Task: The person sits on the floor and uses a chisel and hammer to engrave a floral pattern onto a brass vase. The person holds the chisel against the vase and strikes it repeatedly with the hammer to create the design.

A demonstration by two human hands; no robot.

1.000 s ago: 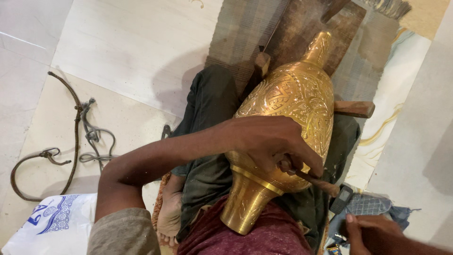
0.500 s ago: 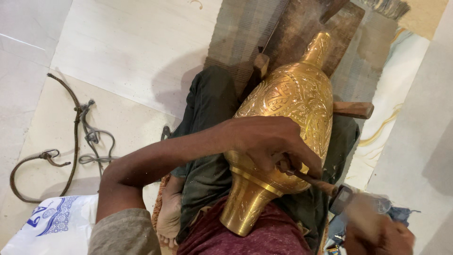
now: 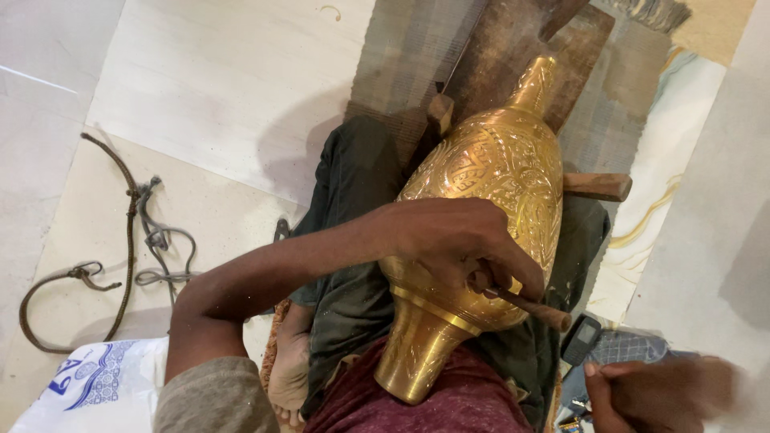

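I see my left hand (image 3: pixel 457 240) closed in a grip on a thin chisel (image 3: pixel 525 303), its tip against the engraved brass vase (image 3: pixel 481 232). The vase lies across my lap, its long axis running from the flared foot near my body up to the narrow neck pointing away, top right. My right hand (image 3: pixel 658 393) is blurred low right; I cannot tell its grip.

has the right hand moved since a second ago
Yes. The right hand rose beside the vase's lower body half a second ago, then dropped back to the bottom right corner, blurred with motion.
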